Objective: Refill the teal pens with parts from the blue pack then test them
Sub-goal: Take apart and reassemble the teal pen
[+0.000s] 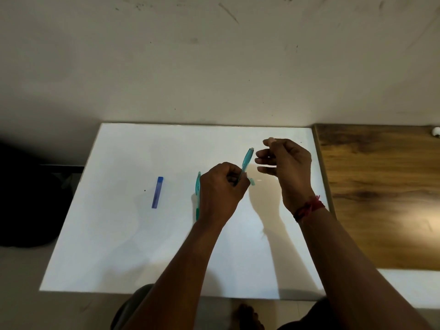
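Pen [247,161] | left hand [221,189] holds | axis near-upright, leaning right

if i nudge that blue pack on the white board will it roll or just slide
Probably slide: the blue pack looks flat-sided and lies flat on the smooth white board, so rolling seems unlikely. It is slim and looks like translucent plastic, so likely light and stiff. Lying so low, it may be fiddly to pinch up.

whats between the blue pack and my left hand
In the head view, a spare teal pen lies flat on the white board just beside the left hand; the rest of the stretch toward the blue pack is bare board.
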